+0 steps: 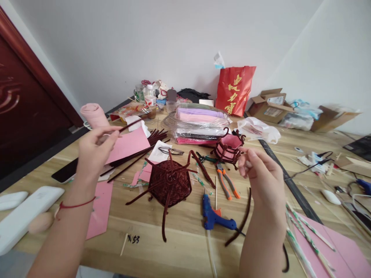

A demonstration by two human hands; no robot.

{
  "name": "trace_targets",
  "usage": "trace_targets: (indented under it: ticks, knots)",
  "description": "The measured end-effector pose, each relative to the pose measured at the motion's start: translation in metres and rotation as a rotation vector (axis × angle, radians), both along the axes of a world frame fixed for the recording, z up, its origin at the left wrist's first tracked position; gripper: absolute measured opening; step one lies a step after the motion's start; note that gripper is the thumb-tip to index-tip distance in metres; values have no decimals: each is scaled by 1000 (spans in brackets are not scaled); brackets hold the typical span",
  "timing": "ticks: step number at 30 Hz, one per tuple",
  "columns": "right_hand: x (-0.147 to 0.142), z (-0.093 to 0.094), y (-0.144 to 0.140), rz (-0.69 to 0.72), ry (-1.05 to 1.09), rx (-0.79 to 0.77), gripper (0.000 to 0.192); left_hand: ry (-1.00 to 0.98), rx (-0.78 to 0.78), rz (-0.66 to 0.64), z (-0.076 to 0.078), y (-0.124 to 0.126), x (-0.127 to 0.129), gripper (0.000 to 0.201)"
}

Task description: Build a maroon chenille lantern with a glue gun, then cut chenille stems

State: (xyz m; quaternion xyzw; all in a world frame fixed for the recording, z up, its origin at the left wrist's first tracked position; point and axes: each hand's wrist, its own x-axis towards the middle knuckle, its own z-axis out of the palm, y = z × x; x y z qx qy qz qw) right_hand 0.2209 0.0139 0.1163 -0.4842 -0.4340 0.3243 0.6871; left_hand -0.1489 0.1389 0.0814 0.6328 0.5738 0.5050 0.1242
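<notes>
Left hand (pixel 94 148): raised above the wooden table (pixel 185 247), fingers closed in a pinch on one end of a dark red pipe cleaner (pixel 130 125), which runs up and to the right from the fingertips. A red string bracelet (pixel 77 204) sits on that wrist.

Right hand (pixel 262 177): raised, back toward the camera, fingers curled loosely inward. Whether they pinch anything cannot be told from this view. A second dark pipe cleaner (pixel 242 222) curves down just left of and below this hand; contact with the hand is not clear.

Between the two hands, lower and on the table, lies a woven dark red basket base (pixel 171 183) with loose spokes sticking out on all sides. Neither hand touches it.

Just beyond the right hand's fingers stands a small pink and dark red basket (pixel 228 148), apart from the fingers. Left of and below the right hand lie orange-handled pliers (pixel 227 183) and a blue glue gun (pixel 216 216).

To the right of the left hand lies a pink paper sheet (pixel 129 144) with a bundle of dark pipe cleaners (pixel 145 148) beside it. Beyond that hand stands a pink roll (pixel 94 114). A red bag (pixel 234 89) stands at the far wall.
</notes>
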Motion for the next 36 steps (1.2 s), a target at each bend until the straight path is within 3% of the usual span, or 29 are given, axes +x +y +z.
trace_targets:
  ticks: [2, 3, 7, 9, 12, 17, 25, 29, 32, 36]
  knots:
    - [-10, 0, -1, 117, -29, -30, 24, -264, 86, -91, 21, -20, 18, 29]
    - [-17, -1, -2, 191, -45, -55, 27, -280, 98, -156, 31, -31, 30, 27]
    - [-47, -4, -3, 413, -5, -55, 38, -27, 180, -416, 55, -68, 73, 13]
    - [-58, -6, -2, 417, 78, -21, 42, 119, 186, -611, 56, -77, 87, 15]
    - [-64, -6, -2, 380, 177, -28, 24, 267, 126, -765, 52, -81, 93, 21]
    - [-54, -3, -1, 359, 294, -23, 18, 345, 52, -758, 52, -76, 79, 21]
    - [-41, 4, 2, 334, 429, 52, 24, 205, 45, -839, 68, -64, 51, 23]
    - [-42, 5, -10, 540, 169, -17, 38, 10, 51, -827, 67, -63, 53, 14]
    - [-43, 6, -20, 705, -116, -175, 45, -90, 34, -792, 63, -68, 63, 13]
    - [-51, 11, -29, 800, -477, -271, 46, -292, 26, -678, 58, -81, 82, 17]
